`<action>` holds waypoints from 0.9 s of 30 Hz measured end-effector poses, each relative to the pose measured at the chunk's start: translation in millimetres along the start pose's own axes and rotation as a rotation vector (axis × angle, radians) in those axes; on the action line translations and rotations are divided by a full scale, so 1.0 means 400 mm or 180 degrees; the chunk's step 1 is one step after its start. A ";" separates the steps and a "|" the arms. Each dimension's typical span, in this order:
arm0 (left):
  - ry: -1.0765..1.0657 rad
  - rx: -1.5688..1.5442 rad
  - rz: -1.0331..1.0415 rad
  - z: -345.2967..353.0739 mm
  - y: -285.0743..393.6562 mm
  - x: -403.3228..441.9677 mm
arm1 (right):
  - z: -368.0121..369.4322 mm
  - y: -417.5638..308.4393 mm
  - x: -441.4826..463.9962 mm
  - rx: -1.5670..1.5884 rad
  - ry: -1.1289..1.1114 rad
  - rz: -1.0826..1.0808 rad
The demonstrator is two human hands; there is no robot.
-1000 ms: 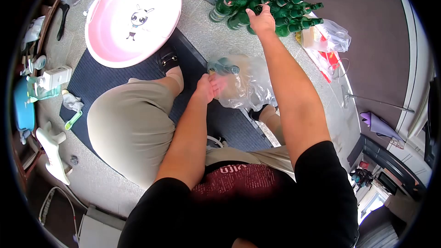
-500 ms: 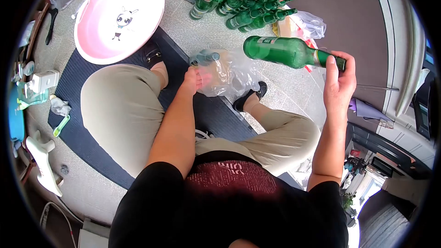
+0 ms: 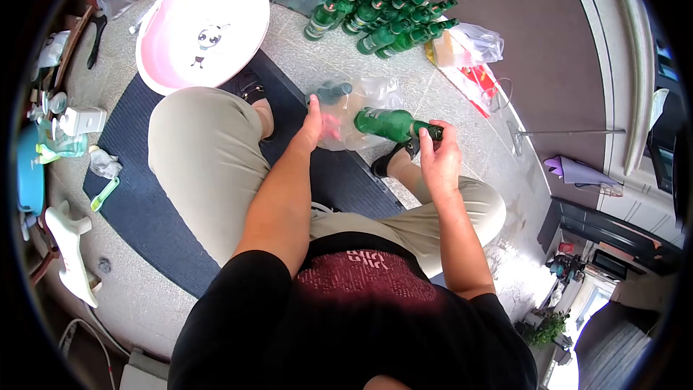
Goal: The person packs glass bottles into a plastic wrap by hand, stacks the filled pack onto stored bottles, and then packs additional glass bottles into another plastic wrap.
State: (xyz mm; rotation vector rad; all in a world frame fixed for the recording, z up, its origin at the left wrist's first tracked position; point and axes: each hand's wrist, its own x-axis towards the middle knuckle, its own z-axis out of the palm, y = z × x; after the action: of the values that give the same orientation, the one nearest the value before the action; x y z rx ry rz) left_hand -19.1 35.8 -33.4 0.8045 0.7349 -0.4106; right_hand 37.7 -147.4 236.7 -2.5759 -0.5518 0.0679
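My right hand grips a green glass bottle by its neck. The bottle lies nearly level, its base over a clear plastic bag. Another bottle rests at the bag's upper left. At the bag's left side is my left hand, its thumb outside and its fingers seen blurred through the plastic; whether they pinch it is unclear. Beyond the bag, a cluster of green bottles stands on the floor.
A pink basin is at the upper left, over a dark mat. A red and white packet lies right of the bottles. Near the left edge are a white stool and a green brush.
My right hand took a green bottle by the neck from the cluster, swung it out to the right, then brought it left and down to the bag. My left hand stayed at the bag.
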 end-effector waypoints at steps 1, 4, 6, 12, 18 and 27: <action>0.0043 -0.0064 -0.0049 0.007 0.014 -0.016 | 0.020 0.008 0.000 0.0149 -0.0029 0.0097; 0.0150 0.0070 -0.0023 0.023 0.021 -0.029 | 0.061 0.000 -0.004 0.0332 -0.0101 -0.0055; 0.0274 0.0204 0.0037 0.024 0.015 -0.034 | 0.063 -0.023 -0.003 0.0348 -0.0112 -0.0133; -0.0109 0.0345 0.0004 0.013 0.017 0.003 | 0.054 -0.015 0.020 0.0649 0.0142 0.0360; -0.0724 0.0314 -0.0394 0.011 0.019 -0.009 | 0.091 -0.017 0.054 0.0506 -0.0315 0.0371; -0.0744 -0.0803 -0.0251 0.040 0.041 -0.014 | 0.060 0.003 0.116 0.0499 -0.0100 0.0630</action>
State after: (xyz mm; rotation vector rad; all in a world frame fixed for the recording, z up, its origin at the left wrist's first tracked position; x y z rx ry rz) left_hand -6.5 34.1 -13.5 0.4817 0.5866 -0.4637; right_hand 77.0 -119.0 217.5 -2.4713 -0.2884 0.2108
